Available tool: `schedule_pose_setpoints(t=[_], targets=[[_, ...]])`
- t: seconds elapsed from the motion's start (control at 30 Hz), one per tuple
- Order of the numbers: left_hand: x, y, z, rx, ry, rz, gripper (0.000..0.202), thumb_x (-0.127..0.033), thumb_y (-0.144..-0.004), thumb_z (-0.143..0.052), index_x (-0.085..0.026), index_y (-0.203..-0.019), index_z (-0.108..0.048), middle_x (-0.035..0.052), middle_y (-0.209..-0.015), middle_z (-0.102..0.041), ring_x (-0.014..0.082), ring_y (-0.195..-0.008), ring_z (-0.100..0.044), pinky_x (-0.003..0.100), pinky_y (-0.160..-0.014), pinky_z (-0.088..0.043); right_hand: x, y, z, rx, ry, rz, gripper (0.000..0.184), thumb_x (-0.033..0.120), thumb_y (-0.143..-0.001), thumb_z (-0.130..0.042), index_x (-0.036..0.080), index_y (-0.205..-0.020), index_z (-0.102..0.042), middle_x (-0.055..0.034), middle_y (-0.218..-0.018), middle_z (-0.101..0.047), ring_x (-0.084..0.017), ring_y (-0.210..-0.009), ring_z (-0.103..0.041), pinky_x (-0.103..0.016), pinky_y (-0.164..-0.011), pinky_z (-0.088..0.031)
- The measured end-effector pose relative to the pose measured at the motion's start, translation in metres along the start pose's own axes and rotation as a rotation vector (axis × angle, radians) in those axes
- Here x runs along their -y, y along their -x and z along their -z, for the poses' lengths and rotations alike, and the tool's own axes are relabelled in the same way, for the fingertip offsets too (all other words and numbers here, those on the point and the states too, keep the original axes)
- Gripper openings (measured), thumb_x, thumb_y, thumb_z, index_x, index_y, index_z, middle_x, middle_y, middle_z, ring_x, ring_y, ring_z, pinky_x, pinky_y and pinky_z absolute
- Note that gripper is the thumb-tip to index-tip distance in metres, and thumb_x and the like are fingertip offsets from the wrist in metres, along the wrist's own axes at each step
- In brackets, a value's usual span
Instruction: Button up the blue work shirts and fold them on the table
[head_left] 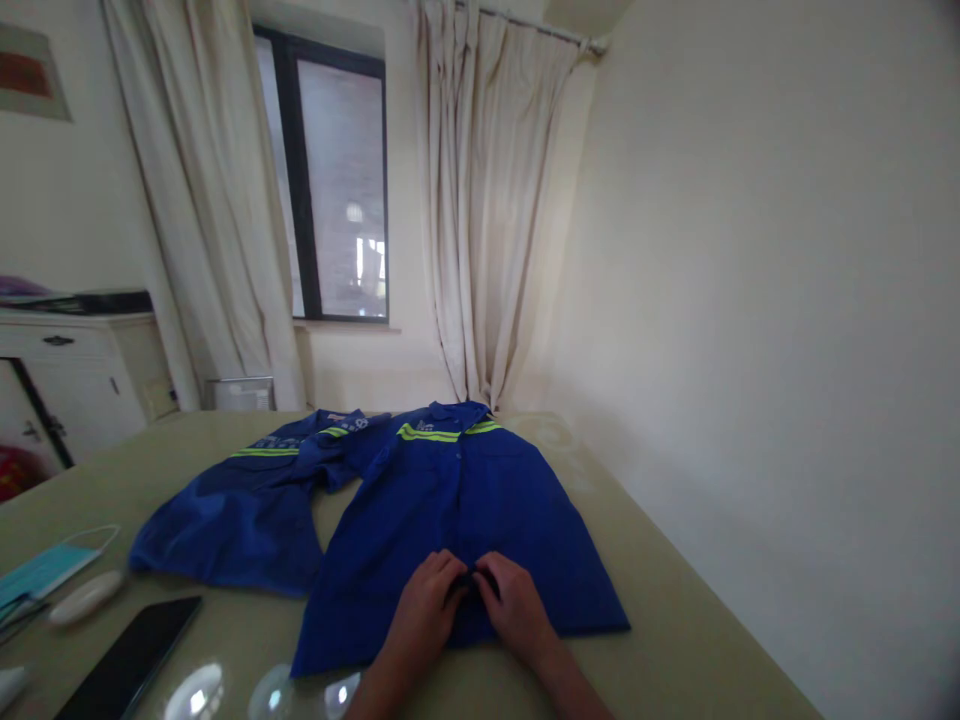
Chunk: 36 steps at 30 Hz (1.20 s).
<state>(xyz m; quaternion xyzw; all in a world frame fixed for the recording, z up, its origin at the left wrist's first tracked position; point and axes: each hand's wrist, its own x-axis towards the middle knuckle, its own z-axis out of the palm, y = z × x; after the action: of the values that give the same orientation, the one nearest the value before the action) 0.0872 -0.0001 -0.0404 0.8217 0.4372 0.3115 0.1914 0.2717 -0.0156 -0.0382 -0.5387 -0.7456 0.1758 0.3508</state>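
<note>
A blue work shirt (517, 510) with yellow-green stripes across the chest lies spread front-up on the table, its collar at the far end. Near its lower hem, at the front placket, my left hand (429, 605) pinches the cloth from the left. My right hand (516, 603) grips the same spot from the right, fingertips almost meeting the left ones. The dark bit of fabric between the fingers is mostly hidden. Touching this shirt on the left is a second blue shirt (240, 520) with similar stripes, rumpled.
On the table (675, 670) at the left lie a black phone (127, 660), a light oval object (86, 598) and a blue face mask (49, 572). A wall (787, 350) borders the right edge; curtains (495, 200) hang behind.
</note>
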Motion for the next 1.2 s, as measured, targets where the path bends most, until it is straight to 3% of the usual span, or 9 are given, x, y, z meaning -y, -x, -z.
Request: schedule_pose_setpoints(t=[0.13,0.3,0.43,0.53,0.67,0.8,0.93,1.03,1.2], targets=[[-0.010,0.013,0.006,0.017,-0.129,-0.011,0.026,-0.010,-0.095,-0.046,-0.025,-0.098,-0.067,0.0025,-0.105,-0.069,0.0210,-0.100,-0.060,0.036,-0.096,-0.045,0.006,0.013,0.000,0.013,0.074,0.046,0.020,0.018,-0.096,-0.048,0.022,-0.102,-0.066,-0.0054,-0.101,-0.070,-0.021,-0.097,-0.064,-0.029,-0.088,-0.046],[-0.017,0.036,0.008,0.058,-0.209,0.056,0.033,-0.002,-0.087,-0.048,-0.025,-0.097,-0.069,0.0019,-0.103,-0.069,0.0189,-0.099,-0.061,0.031,-0.091,-0.046,0.016,0.041,0.009,0.060,-0.015,0.043,0.034,0.007,-0.086,-0.045,0.025,-0.103,-0.069,-0.0033,-0.103,-0.070,-0.020,-0.101,-0.064,-0.028,-0.092,-0.046],[-0.019,0.046,0.005,0.129,-0.232,0.060,0.033,-0.009,-0.093,-0.049,-0.029,-0.107,-0.071,0.0015,-0.106,-0.071,0.0201,-0.103,-0.063,0.031,-0.094,-0.047,0.015,0.057,0.010,0.035,-0.060,0.027,0.043,0.009,-0.086,-0.043,0.027,-0.118,-0.067,-0.0047,-0.111,-0.070,-0.022,-0.105,-0.065,-0.030,-0.096,-0.046],[-0.017,0.048,-0.001,0.147,-0.254,0.027,0.026,-0.022,-0.099,-0.049,-0.032,-0.107,-0.071,0.0014,-0.109,-0.072,0.0228,-0.105,-0.064,0.036,-0.099,-0.046,0.009,0.059,0.008,0.018,-0.078,-0.015,0.040,0.016,-0.089,-0.046,0.026,-0.122,-0.065,-0.0051,-0.102,-0.072,-0.022,-0.095,-0.067,-0.031,-0.090,-0.048],[-0.008,0.048,-0.008,0.158,-0.264,0.000,0.024,-0.031,-0.099,-0.048,-0.036,-0.110,-0.069,0.0024,-0.116,-0.071,0.0267,-0.110,-0.065,0.041,-0.100,-0.047,0.013,0.041,0.007,-0.045,-0.074,-0.120,0.028,0.037,-0.100,-0.045,0.025,-0.113,-0.066,-0.0040,-0.091,-0.073,-0.021,-0.086,-0.069,-0.029,-0.081,-0.047],[0.002,0.046,-0.016,0.178,-0.262,-0.004,0.023,-0.027,-0.095,-0.050,-0.035,-0.108,-0.067,0.0034,-0.114,-0.071,0.0255,-0.107,-0.066,0.038,-0.099,-0.047,0.030,0.001,0.003,-0.147,0.058,-0.219,0.022,0.045,-0.095,-0.054,0.025,-0.093,-0.062,-0.0034,-0.086,-0.070,-0.020,-0.080,-0.066,-0.028,-0.073,-0.045],[0.009,0.044,-0.022,0.208,-0.229,0.053,0.014,-0.030,-0.089,-0.057,-0.033,-0.099,-0.066,0.0027,-0.107,-0.072,0.0243,-0.101,-0.067,0.033,-0.090,-0.048,0.040,-0.039,-0.010,-0.030,0.261,-0.319,0.028,0.034,-0.077,-0.072,0.024,-0.101,-0.062,-0.0084,-0.099,-0.070,-0.027,-0.095,-0.067,-0.033,-0.076,-0.048],[0.005,0.041,-0.016,0.196,-0.183,0.143,0.010,-0.034,-0.091,-0.054,-0.030,-0.090,-0.063,0.0017,-0.099,-0.073,0.0209,-0.093,-0.069,0.029,-0.079,-0.047,0.032,-0.049,-0.019,0.034,0.331,-0.347,0.030,0.018,-0.073,-0.066,0.021,-0.103,-0.063,-0.0115,-0.102,-0.070,-0.030,-0.098,-0.068,-0.035,-0.078,-0.049],[-0.010,0.010,0.013,0.316,-0.214,0.326,0.026,-0.032,-0.099,-0.039,-0.028,-0.097,-0.065,0.0028,-0.094,-0.075,0.0234,-0.089,-0.071,0.031,-0.073,-0.045,0.003,-0.039,-0.020,-0.084,0.059,-0.361,0.030,0.012,-0.073,-0.054,0.022,-0.100,-0.064,-0.0059,-0.089,-0.072,-0.023,-0.083,-0.070,-0.031,-0.075,-0.050]])
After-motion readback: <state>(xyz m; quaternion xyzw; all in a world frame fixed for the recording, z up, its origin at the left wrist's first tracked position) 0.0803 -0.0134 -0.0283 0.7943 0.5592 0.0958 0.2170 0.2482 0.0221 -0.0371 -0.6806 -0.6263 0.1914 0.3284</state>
